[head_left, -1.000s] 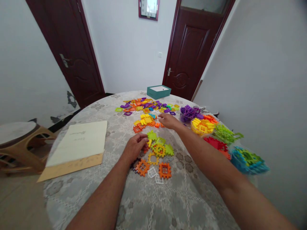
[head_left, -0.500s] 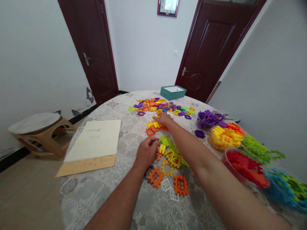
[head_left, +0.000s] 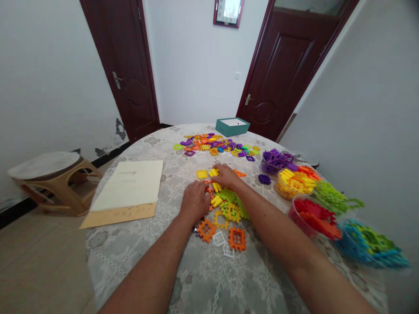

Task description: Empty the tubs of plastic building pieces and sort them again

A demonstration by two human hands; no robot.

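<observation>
My right hand point(head_left: 226, 176) is closed with its fingertips on a ridged yellow plastic building piece point(head_left: 214, 172) over the middle of the table. Just nearer, my left hand point(head_left: 195, 199) lies with curled fingers beside orange pieces, and what its fingertips hold is hidden. Between the hands is another yellow ridged piece point(head_left: 216, 187). A flat yellow square point(head_left: 202, 174) lies beyond the left hand. Toward me are lime-green pieces point(head_left: 229, 195), a yellow frame point(head_left: 221, 220), orange window-like squares point(head_left: 237, 239) and white lattice pieces point(head_left: 219, 238).
A mixed heap of building pieces point(head_left: 212, 144) lies farther back, before a green box point(head_left: 232, 127). Along the right edge stand clear tubs of sorted pieces, including a red one point(head_left: 314, 218). Cream paper point(head_left: 131, 183) lies on the left. A stool point(head_left: 55, 179) stands beside the table.
My right hand has drawn back toward me with yellow pieces by its fingers. My left hand has moved slightly forward, close to the right. The view has shifted a little.
</observation>
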